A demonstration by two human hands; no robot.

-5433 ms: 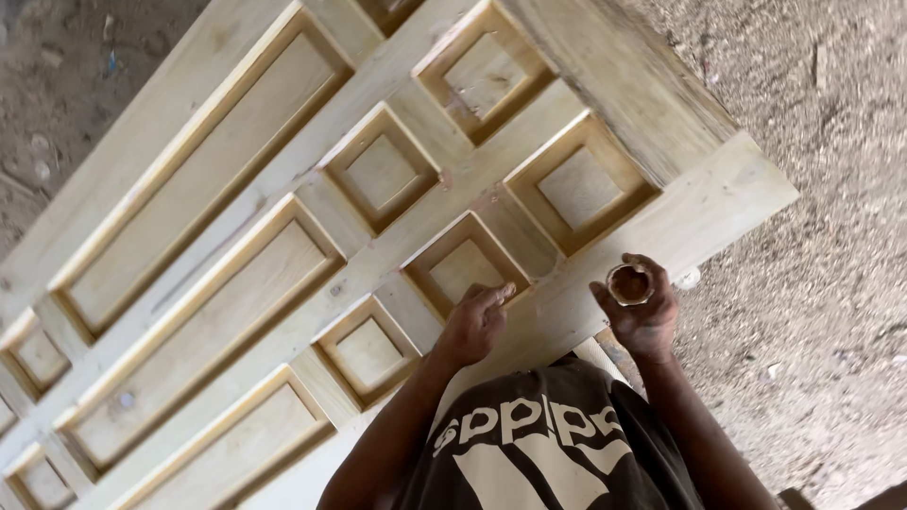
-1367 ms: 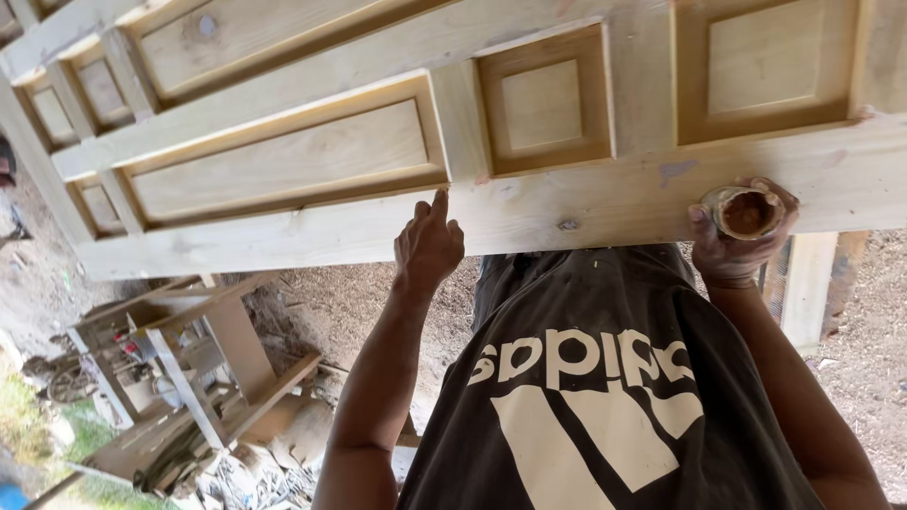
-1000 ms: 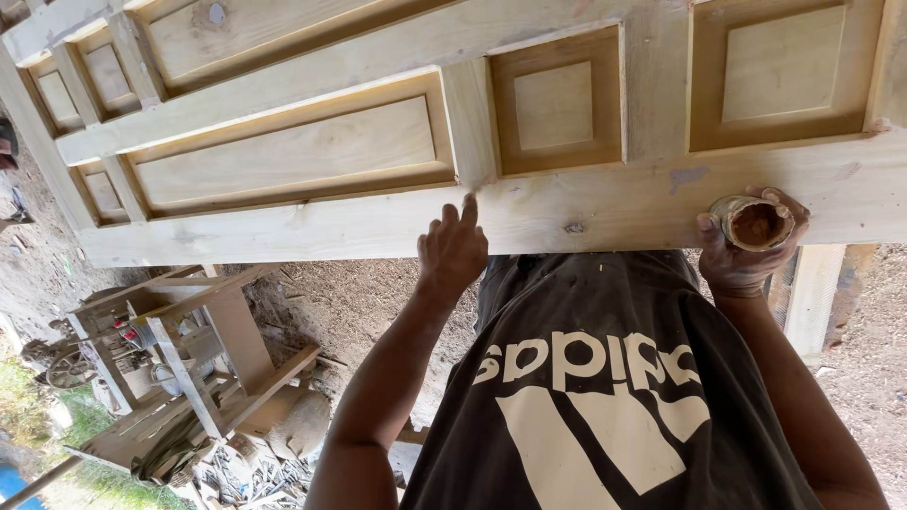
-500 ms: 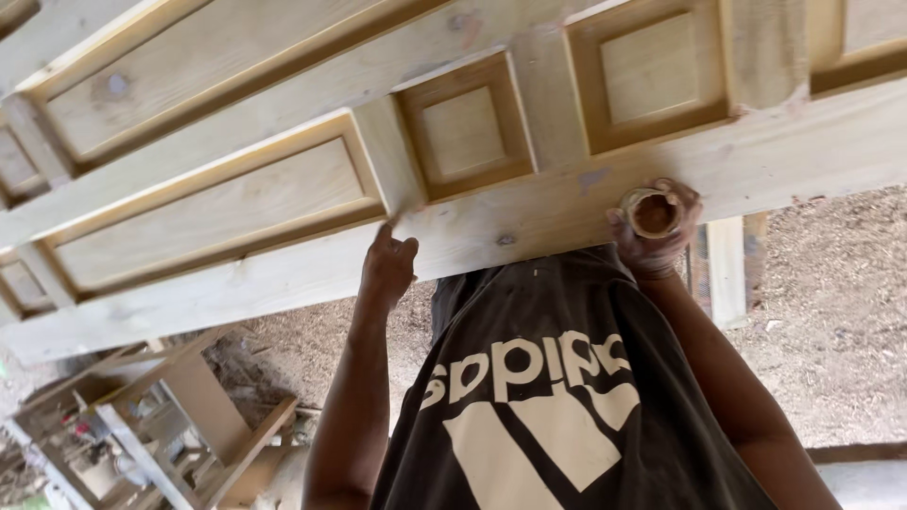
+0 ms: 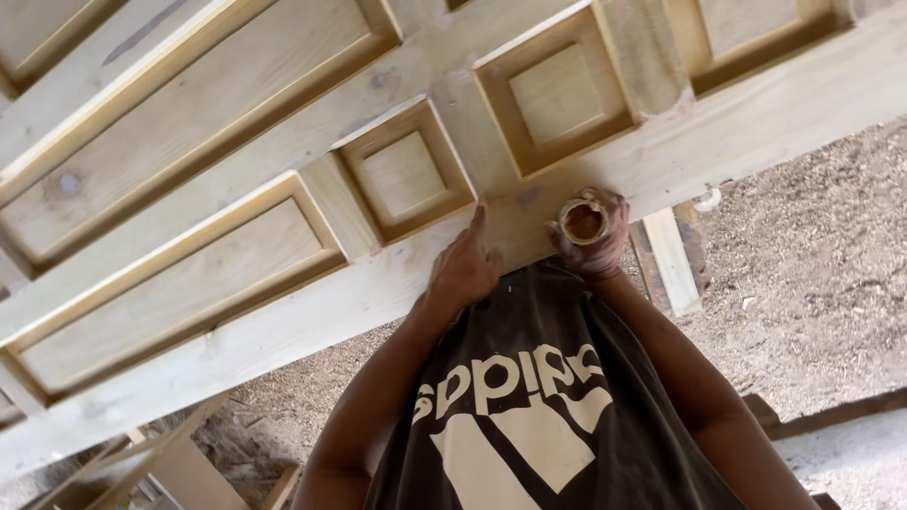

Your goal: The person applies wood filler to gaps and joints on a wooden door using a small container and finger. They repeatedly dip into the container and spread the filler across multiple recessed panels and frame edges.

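Note:
A large pale wooden door (image 5: 312, 302) with raised rectangular and square panels lies flat in front of me. My left hand (image 5: 465, 264) rests on its near rail, index finger stretched out and pressing on the wood just below a small square panel (image 5: 406, 175). My right hand (image 5: 590, 236) is closed around a small round container (image 5: 582, 222) with brownish paste inside, held at the door's near edge. Reddish-brown smears show on the wood around the panel joints near both hands.
Sawdust-covered ground (image 5: 812, 274) spreads to the right. A wooden support leg (image 5: 669, 257) stands under the door beside my right hand. Wooden frame pieces (image 5: 161, 467) lie at the lower left. A concrete slab edge (image 5: 850, 444) is at the lower right.
The view has swung left along the door. My left hand slid along the rail and now sits closer to the right hand, which still holds the container.

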